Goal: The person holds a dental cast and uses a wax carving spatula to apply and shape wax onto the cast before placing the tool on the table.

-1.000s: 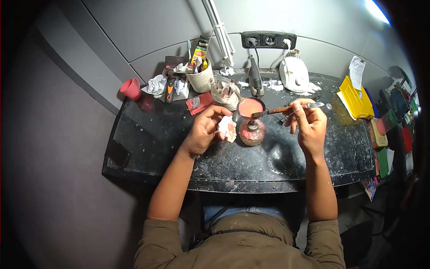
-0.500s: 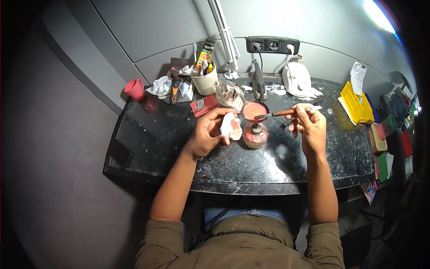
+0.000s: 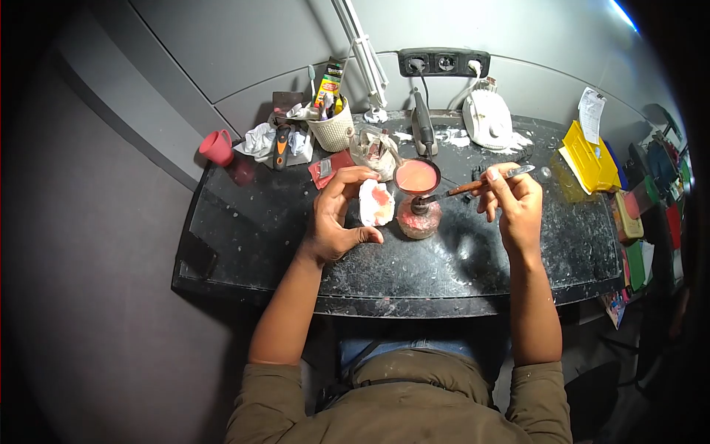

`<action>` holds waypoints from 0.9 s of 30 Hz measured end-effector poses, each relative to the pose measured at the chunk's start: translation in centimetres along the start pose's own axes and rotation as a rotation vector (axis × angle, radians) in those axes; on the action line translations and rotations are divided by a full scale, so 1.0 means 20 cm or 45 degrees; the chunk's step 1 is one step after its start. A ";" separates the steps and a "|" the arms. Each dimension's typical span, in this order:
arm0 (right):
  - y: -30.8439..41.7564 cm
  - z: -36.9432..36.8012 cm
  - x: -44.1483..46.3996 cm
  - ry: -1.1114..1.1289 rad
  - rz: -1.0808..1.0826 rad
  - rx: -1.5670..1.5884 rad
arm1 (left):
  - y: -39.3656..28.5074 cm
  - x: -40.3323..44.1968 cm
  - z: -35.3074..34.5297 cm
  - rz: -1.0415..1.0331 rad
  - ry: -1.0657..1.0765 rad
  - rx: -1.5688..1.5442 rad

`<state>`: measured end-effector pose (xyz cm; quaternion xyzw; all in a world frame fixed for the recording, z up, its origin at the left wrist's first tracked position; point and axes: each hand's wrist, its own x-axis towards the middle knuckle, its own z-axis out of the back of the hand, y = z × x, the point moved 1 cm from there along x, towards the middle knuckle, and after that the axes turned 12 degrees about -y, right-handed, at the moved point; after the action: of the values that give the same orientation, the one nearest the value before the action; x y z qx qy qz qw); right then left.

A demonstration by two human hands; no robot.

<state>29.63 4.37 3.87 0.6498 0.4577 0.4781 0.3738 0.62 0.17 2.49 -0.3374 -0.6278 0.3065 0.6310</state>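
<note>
Holding a white-and-pink piece [image 3: 377,204] in the left hand [image 3: 333,222], up over the black table [image 3: 473,277], just left of a glass burner [image 3: 419,224]. Curving the left fingers around its far side, turning its pink patches up to the light, and pointing the thumb just past its near edge; leaving any contact between thumb and piece too unclear to tell. Pinching a brown-handled tool [image 3: 473,187] between thumb and fingers of the right hand [image 3: 518,207], aiming its dark blade leftward and down at the burner's top, and tilting its shiny other end up to the right. Being unable to tell touching from hovering at the blade's end.

Having a round pan [image 3: 416,177] of pink material just behind the burner, with a see-through container [image 3: 372,159] to its left and a red packet [image 3: 328,170] farther left. Facing a woven basket [image 3: 333,132] with a toothbrush in it, a pink cup [image 3: 217,148] near the left corner, and a white device [image 3: 488,122] at the back, below a strip [image 3: 445,64] of 3 sockets with 2 plugs in place.
</note>
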 end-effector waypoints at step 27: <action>0.05 -0.13 -0.18 0.297 0.603 -0.254 | 0.02 -0.01 0.00 0.120 0.056 -0.114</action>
<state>26.89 0.84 4.42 0.6392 0.2836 0.6665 0.2585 0.72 0.11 2.08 -0.4010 -0.6103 0.3002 0.6136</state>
